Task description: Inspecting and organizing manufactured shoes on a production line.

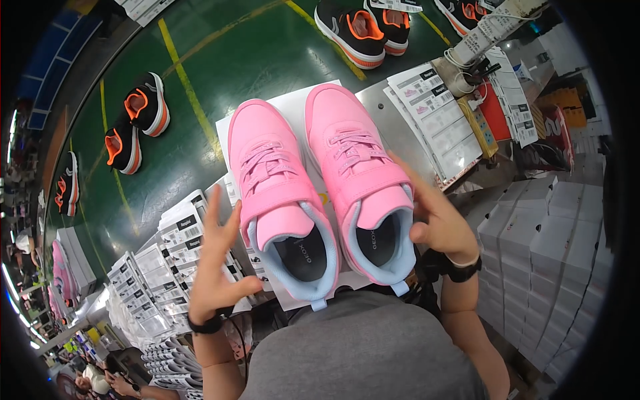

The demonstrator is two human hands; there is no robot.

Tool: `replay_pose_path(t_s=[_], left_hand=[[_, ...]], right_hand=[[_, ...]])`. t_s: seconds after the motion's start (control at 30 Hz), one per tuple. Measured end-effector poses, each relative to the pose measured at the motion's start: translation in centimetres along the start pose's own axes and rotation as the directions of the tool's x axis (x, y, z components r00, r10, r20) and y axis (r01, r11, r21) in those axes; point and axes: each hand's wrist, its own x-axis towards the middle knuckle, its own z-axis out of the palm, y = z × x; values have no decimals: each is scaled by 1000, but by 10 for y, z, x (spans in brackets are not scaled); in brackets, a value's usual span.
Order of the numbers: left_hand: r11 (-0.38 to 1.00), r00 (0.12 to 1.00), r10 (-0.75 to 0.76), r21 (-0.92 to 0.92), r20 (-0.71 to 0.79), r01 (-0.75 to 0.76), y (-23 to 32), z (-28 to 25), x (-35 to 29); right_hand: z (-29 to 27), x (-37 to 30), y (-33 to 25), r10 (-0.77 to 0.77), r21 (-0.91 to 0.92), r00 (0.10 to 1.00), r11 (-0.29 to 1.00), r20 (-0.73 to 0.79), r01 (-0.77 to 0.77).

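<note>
Two pink shoes (363, 160) | pale-lettered insoles (293, 259) | left hand (217, 270) spread, empty | right hand (441, 220) half-curled, hold unclear

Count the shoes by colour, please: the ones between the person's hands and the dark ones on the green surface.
Pink shoes: 2
Upper-middle black-and-orange shoes: 2
Left black-and-orange shoes: 2
Total: 6 clearly countable; the dark footwear at far left and top right is too small or cut off to count surely.
</note>
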Motion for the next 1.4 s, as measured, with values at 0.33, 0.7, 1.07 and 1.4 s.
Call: replay_pose_path(t_s=[0.33,0.7,1.07,1.4], left_hand=[[861,989,-144,-497,-33,109,62,-46,116],[763,994,-27,-645,-101,-45,53,-96,240],[912,989,9,407,-147,52,-87,-57,265],[925,935,10,358,-354,126,-95,-6,303]], right_hand=[[-19,122,-51,222,116,971,971,-89,-211],[-57,264,-89,164,86,985,982,46,-167],[-8,212,-105,-560,-116,828,824,-24,554],[64,83,-222,-991,724,26,-79,-133,686]])
